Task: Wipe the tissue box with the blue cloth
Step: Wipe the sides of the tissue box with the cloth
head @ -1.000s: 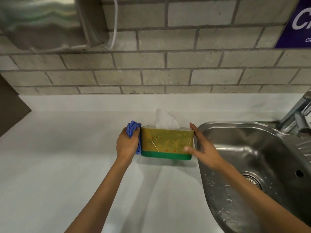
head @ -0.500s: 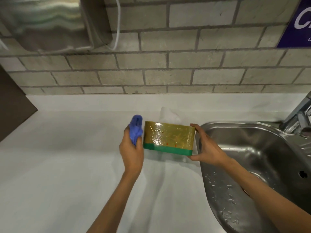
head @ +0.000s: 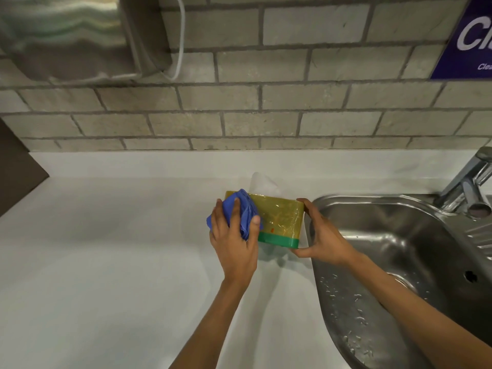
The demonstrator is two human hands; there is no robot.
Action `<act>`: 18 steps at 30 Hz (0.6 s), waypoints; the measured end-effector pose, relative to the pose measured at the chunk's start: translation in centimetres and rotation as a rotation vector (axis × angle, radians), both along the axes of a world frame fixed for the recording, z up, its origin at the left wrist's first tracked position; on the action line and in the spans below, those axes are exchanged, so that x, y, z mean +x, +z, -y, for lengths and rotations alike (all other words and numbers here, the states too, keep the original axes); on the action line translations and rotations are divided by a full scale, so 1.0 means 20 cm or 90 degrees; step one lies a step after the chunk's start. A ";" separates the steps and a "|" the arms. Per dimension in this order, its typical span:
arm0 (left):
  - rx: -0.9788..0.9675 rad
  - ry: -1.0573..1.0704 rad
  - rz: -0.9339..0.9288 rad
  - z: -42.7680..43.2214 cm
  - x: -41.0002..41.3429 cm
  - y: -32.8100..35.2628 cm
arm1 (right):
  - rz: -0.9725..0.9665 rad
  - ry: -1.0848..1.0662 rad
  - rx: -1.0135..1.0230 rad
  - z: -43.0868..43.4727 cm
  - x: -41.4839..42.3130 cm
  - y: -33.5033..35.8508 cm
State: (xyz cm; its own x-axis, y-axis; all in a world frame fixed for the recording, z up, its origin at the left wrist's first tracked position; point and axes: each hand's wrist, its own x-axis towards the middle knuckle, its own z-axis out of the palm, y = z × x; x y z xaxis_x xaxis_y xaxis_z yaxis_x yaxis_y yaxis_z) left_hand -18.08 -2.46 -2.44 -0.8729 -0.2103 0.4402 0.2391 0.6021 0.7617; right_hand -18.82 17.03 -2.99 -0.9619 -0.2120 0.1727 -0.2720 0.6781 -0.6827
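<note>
The tissue box (head: 282, 218) is gold with a green band along its bottom edge and a shiny plastic wrap. It is tipped back, its front face toward me, on the white counter beside the sink. A white tissue (head: 262, 182) sticks out behind it. My right hand (head: 323, 234) grips the box's right end. My left hand (head: 235, 243) presses a bunched blue cloth (head: 239, 214) against the left part of the box's front face. The box's left end is hidden by the cloth.
A steel sink (head: 394, 262) with water drops lies right of the box, its tap (head: 471, 186) at the far right. A brick wall (head: 266, 102) backs the white counter (head: 106, 262). A metal dispenser (head: 66, 35) hangs upper left; a purple sign (head: 468, 35) upper right.
The box has been tipped back by my right hand. My left hand has moved the cloth from the box's left end onto its front face.
</note>
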 end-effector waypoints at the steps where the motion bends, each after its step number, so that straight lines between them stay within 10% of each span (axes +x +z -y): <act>1: 0.033 0.011 0.009 -0.01 0.00 0.01 | 0.000 -0.003 -0.005 0.00 0.01 0.00; 4: 0.124 0.051 0.040 -0.02 -0.04 0.04 | -0.004 -0.013 -0.018 0.01 0.02 0.00; 18: -0.369 -0.004 -0.043 -0.16 0.03 0.00 | -0.022 -0.028 -0.042 0.04 0.03 -0.02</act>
State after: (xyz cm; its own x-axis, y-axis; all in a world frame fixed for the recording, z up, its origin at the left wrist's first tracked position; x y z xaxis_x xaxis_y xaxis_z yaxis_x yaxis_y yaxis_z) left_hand -17.44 0.76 -2.45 -0.8393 0.0870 0.5366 0.2810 0.9145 0.2912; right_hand -18.13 16.32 -3.29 -0.9633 -0.1571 0.2175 -0.2669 0.6439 -0.7170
